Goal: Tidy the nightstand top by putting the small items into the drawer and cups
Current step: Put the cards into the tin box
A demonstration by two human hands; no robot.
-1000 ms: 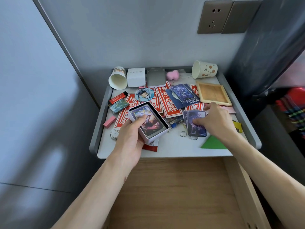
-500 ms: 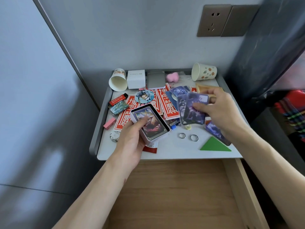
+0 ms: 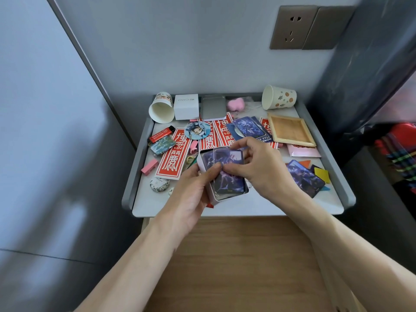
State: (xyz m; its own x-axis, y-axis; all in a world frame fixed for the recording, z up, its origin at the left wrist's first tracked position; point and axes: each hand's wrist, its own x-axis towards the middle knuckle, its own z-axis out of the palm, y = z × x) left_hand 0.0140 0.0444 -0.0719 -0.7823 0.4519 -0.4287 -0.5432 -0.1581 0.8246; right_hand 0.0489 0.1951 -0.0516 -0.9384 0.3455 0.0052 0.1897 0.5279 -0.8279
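Observation:
My left hand (image 3: 191,194) grips a small white tin box (image 3: 221,200) at the nightstand's middle front, thumb resting on the purple cards inside. My right hand (image 3: 258,167) pinches a few purple picture cards (image 3: 227,157) and holds them over the box's far end. More purple cards (image 3: 247,128) lie behind the box, and another (image 3: 304,177) lies at the right. Two paper cups lie on their sides at the back: one at the left (image 3: 161,110), one at the right (image 3: 278,96). The wooden drawer (image 3: 236,255) stands pulled out below the top.
Red paper strips (image 3: 172,154), a round badge (image 3: 198,130), a red lighter (image 3: 161,134), a pink eraser (image 3: 149,166), a white carton (image 3: 186,106), a grey tin lid (image 3: 212,106), a wooden frame (image 3: 290,130) and coloured flat shapes (image 3: 320,174) litter the grey-rimmed top (image 3: 347,194).
My right hand lifted purple cards off the tabletop at the right, raised them, then carried them left onto the box my left hand holds.

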